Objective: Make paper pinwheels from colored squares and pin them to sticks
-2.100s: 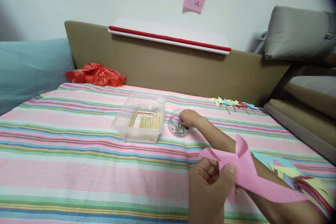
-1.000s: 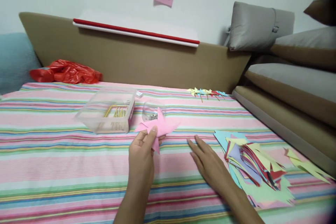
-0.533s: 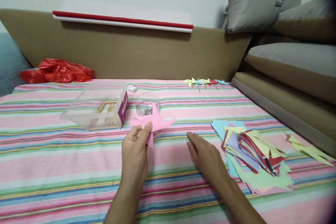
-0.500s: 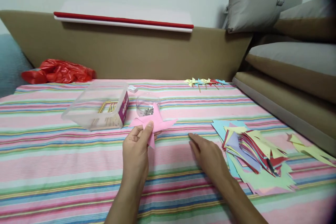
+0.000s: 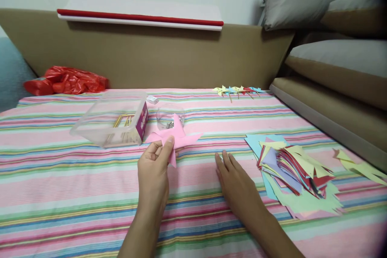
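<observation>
My left hand [image 5: 155, 161] pinches a pink paper pinwheel [image 5: 178, 137] at its middle, thumb on top, above the striped cloth. Behind the pinwheel stands a round clear container [image 5: 163, 113] with small metal pieces in it. My right hand [image 5: 237, 177] lies palm down on the cloth, its fingers slightly apart. A tiny shiny thing [image 5: 221, 158] shows between its fingertips, too small to make out. To the right of this hand lies a pile of cut coloured paper [image 5: 290, 169].
A clear plastic box [image 5: 102, 129] with sticks stands at the left, a red plastic bag [image 5: 69, 80] behind it. Finished pinwheels [image 5: 237, 90] lie at the back. Yellow paper pieces [image 5: 356, 165] and stacked cushions [image 5: 338, 72] are at the right.
The fingers of my right hand have spread and lie flatter on the cloth. My left hand, still pinching the pinwheel, has shifted slightly left. The view has tilted down a little.
</observation>
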`<state>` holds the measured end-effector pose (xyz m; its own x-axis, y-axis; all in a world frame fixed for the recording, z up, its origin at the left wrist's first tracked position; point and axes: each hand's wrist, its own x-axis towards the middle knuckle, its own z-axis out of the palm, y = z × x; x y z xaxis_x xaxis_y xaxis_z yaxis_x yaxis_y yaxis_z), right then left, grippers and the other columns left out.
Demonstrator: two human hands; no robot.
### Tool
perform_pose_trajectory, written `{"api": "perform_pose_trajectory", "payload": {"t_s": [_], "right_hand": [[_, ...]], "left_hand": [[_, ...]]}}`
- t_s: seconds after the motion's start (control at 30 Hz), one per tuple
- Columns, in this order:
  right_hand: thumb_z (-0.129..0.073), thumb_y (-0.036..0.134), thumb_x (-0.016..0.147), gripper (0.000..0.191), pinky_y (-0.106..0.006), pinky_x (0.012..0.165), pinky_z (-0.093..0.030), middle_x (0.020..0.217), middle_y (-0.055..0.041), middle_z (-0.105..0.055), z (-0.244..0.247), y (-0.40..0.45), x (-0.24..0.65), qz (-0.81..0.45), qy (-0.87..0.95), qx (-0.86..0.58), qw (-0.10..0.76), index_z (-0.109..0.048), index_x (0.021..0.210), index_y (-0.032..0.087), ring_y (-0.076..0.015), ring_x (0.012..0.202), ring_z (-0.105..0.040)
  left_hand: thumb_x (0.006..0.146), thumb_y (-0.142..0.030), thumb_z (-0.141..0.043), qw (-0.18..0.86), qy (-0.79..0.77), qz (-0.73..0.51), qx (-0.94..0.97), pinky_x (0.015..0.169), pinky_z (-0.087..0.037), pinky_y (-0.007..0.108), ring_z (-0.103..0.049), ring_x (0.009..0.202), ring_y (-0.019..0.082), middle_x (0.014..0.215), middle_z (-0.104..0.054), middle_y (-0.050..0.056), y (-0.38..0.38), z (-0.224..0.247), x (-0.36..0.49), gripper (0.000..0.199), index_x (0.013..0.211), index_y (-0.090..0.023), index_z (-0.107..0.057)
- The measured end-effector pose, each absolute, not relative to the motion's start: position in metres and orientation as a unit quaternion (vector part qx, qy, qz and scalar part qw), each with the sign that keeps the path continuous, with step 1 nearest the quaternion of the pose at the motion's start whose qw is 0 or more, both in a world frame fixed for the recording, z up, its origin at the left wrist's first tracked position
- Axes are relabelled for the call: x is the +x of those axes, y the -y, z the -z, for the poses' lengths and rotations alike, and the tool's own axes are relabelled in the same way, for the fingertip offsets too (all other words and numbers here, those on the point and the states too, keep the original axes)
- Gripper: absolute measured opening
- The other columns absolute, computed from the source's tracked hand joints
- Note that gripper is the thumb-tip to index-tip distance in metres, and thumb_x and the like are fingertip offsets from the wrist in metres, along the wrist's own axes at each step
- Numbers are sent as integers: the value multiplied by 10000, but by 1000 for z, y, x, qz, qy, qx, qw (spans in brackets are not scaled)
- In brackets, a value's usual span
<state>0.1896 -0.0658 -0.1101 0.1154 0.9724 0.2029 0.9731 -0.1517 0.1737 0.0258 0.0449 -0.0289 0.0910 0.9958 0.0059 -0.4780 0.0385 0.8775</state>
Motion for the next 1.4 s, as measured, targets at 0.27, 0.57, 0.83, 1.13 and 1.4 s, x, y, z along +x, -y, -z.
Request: {"api": "perform_pose_trajectory", "payload": {"t_s": [0.27,0.57,0.83,1.13,1.4], "right_hand": [[-423,7,935,407,-398,988,-569,1324,-199,-671,93,64,191,97,612,-782,76,-641,1277,41,-298,1213,-662],[-658,372,915,204,-360,808,-608,1016,-61,-803,38,55,203,-186,434,-684,556,-746,1032,230,-239,895,-771],[-709,261,895,40,-202,538,-502,818,21,-738,10,52,170,-178,490,-572,633,-747,881,256,-95,635,-644],[-644,130,926,112,-228,677,-491,851,3,-730,16,48,167,-29,602,-587,540,-729,913,201,-110,743,-638],[-610,158,949,136,-277,713,-494,863,-23,-642,14,48,169,-39,600,-594,534,-716,902,229,-158,821,-636]], "left_hand": [[708,-303,-880,637,-343,-575,382,566,-413,149,-472,578,63,645,-560,-43,-45,29,27,252,799,-141,-710],[830,-408,-768,552,-402,-540,492,583,-384,173,-478,627,81,668,-586,-29,-38,28,28,278,797,-152,-662],[863,-425,-724,485,-404,-503,591,612,-404,214,-512,672,119,677,-570,-22,-28,32,35,298,762,-173,-601],[873,-393,-724,555,-350,-470,590,612,-421,177,-533,664,98,670,-598,-26,-22,32,43,286,757,-168,-591],[865,-359,-741,578,-330,-479,572,625,-447,185,-570,655,108,644,-609,-23,-19,30,43,258,747,-172,-607]]}}
